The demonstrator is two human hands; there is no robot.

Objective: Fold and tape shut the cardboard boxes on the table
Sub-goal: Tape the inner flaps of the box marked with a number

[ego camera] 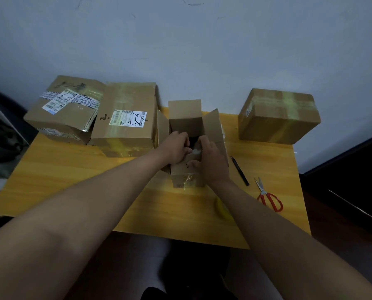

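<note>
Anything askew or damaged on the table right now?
The far-left box sits tilted on another box, and its striped tape is peeling at the front corner. Both hands, left hand and right hand, are at the open box.

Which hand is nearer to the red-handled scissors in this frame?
Right. The right hand grips the near flap of the open box, on the same side as the scissors. The left hand is on the box's far side from them.
</note>
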